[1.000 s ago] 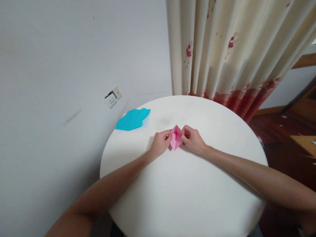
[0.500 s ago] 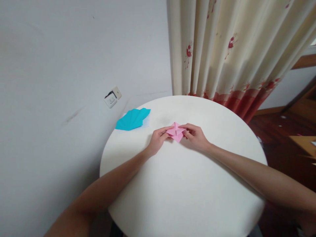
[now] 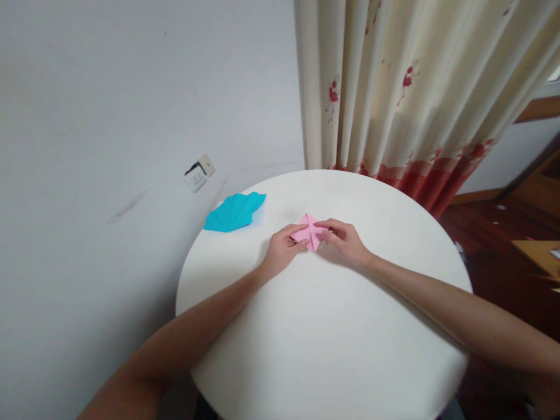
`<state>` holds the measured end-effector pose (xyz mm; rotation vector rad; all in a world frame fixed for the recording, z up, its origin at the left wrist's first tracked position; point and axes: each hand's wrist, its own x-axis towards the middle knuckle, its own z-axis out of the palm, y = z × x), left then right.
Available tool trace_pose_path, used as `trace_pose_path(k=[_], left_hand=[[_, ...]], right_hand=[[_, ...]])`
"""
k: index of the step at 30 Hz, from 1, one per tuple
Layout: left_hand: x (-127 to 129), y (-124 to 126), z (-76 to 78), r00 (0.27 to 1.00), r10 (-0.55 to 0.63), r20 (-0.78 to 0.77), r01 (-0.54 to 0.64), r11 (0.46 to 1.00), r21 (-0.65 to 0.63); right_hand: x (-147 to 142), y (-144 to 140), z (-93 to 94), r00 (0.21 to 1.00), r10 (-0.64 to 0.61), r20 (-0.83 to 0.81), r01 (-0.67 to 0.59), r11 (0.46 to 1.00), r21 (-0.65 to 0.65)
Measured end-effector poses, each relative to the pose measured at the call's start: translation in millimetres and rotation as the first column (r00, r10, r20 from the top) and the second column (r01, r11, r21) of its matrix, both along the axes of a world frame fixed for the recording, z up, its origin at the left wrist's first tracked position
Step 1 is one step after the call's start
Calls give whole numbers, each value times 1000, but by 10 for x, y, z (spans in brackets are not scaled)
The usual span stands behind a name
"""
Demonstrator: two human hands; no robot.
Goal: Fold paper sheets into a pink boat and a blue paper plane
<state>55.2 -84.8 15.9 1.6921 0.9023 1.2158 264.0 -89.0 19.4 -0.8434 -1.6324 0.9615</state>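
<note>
Left hand (image 3: 283,248) and right hand (image 3: 345,239) both pinch the pink folded paper (image 3: 307,230), one per side.
Paper lies mid-surface (image 3: 328,338), creased, partly folded, shape unfinished; blue pleated fan (image 3: 234,212) sits finished, well apart.

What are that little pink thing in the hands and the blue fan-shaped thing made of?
Pink piece: apparently thin matte paper, with sharp creases crossing it. Blue fan: likely the same kind of paper, with pleat lines spreading out and no gloss.
</note>
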Motion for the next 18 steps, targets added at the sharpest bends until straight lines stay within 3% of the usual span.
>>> trace_pose_path(k=[5, 8, 12, 18], left_hand=[[17, 8, -46, 999, -10, 53, 13, 998, -57], [15, -1, -31, 996, -46, 76, 57, 986, -154], [11, -21, 3, 990, -47, 131, 84, 953, -291], [11, -46, 23, 993, -50, 111, 85, 935, -344]], right_hand=[[-53, 44, -108, 999, 10, -40, -12, 999, -52], [-55, 54, -140, 997, 37, -65, -43, 996, -81], [-55, 39, -132, 998, 54, -45, -57, 996, -67], [-80, -20, -106, 998, 63, 29, -61, 997, -44]])
